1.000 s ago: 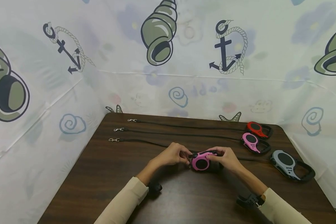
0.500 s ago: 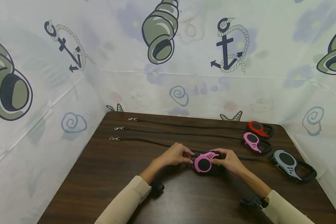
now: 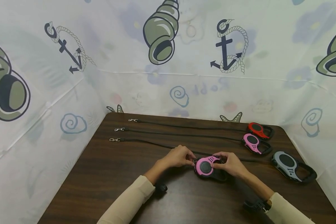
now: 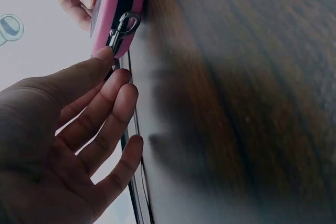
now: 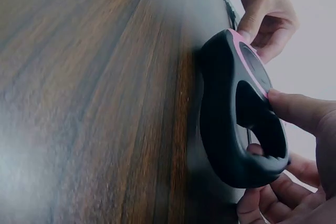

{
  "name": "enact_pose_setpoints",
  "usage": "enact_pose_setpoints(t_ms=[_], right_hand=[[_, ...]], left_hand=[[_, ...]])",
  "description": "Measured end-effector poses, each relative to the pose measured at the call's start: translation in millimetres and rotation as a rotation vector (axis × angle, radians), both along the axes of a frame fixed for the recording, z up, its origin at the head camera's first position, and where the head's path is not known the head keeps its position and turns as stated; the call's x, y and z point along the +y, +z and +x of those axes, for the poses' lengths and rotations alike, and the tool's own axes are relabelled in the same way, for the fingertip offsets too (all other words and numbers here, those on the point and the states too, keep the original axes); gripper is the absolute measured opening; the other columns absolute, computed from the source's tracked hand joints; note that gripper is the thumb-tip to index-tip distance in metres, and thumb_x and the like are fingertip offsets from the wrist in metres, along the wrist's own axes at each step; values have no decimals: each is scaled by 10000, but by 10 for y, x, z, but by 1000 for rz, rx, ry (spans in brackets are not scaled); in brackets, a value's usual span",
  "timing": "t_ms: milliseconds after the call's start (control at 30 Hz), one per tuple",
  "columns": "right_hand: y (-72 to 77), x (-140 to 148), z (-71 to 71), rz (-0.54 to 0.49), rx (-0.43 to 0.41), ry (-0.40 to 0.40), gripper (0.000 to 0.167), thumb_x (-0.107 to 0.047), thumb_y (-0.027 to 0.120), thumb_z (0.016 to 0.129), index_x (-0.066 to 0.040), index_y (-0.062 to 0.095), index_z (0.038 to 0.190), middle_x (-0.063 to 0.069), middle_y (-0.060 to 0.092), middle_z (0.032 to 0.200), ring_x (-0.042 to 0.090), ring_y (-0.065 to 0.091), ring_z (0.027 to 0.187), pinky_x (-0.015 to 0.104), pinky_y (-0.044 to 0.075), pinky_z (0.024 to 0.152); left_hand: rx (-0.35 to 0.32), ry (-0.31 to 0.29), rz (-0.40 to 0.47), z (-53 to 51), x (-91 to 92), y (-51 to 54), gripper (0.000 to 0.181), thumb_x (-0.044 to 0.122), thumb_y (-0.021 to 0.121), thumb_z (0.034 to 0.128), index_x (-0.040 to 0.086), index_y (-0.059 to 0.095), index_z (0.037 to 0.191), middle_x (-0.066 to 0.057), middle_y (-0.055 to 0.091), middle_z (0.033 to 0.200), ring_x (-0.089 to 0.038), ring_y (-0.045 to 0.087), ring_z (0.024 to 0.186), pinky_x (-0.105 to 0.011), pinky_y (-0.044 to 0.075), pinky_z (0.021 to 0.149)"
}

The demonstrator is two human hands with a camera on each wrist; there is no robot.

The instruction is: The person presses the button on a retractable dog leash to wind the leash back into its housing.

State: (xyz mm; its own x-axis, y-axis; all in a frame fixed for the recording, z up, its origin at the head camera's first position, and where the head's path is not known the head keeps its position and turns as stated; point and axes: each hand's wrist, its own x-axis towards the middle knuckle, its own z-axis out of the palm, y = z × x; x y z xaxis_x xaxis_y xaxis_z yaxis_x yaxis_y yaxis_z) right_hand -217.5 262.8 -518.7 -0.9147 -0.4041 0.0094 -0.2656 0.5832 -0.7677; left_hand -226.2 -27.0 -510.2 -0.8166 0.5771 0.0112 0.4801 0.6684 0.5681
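A pink and black retractable leash (image 3: 205, 167) is between my two hands, low over the brown table. My right hand (image 3: 230, 164) holds its casing near the black handle, the thumb on the pink face and the other fingers at the far side. The left hand (image 3: 179, 156) is at its other end. In the left wrist view, the left thumb and forefinger pinch the metal snap hook (image 4: 124, 29) at the leash's mouth; the remaining fingers are spread. The black handle loop (image 5: 231, 124) faces the right wrist camera, close to the tabletop.
Red (image 3: 258, 130), pink (image 3: 253, 142) and grey (image 3: 287, 161) retractable leashes lie on the right of the table (image 3: 106, 186). Their black cords stretch leftward to metal hooks (image 3: 114, 140). A patterned cloth (image 3: 123, 90) hangs behind.
Both hands have moved slightly right and nearer with the pink leash. It has tipped flatter, and its black handle now shows in front of the right hand. The other leashes stay put.
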Motion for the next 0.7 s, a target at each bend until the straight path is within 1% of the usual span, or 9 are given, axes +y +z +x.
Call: enact_pose_setpoints(t_ms=[133, 300, 600, 700], right_hand=[[-10, 28, -1, 56, 18, -17, 455, -331, 865, 889, -36, 759, 1220, 33, 732, 983, 166, 597, 847, 274, 486, 747], [-6, 42, 13, 104, 16, -33, 467, -375, 858, 890, -53, 765, 1216, 10, 708, 930, 167, 590, 818, 283, 477, 712], [16, 58, 8, 139, 45, -45, 478, -392, 867, 880, -51, 773, 1202, 6, 692, 894, 162, 579, 789, 275, 462, 671], [12, 66, -6, 150, 75, -50, 471, -399, 874, 870, -60, 782, 1184, 12, 682, 913, 156, 579, 797, 280, 468, 674]], left_hand=[[5, 1, -22, -14, 32, -24, 207, 254, 851, 926, 155, 832, 1107, 105, 782, 887, 40, 655, 766, -188, 511, 686], [7, 6, -22, -34, 50, -42, 195, 253, 849, 928, 166, 835, 1102, 115, 778, 882, 39, 650, 766, -197, 509, 680], [13, 17, -29, -44, 73, -47, 202, 254, 841, 935, 182, 835, 1124, 131, 772, 877, 52, 631, 753, -195, 494, 673], [18, 21, -28, -53, 69, -42, 204, 260, 842, 935, 184, 836, 1124, 134, 771, 874, 51, 628, 744, -194, 492, 660]])
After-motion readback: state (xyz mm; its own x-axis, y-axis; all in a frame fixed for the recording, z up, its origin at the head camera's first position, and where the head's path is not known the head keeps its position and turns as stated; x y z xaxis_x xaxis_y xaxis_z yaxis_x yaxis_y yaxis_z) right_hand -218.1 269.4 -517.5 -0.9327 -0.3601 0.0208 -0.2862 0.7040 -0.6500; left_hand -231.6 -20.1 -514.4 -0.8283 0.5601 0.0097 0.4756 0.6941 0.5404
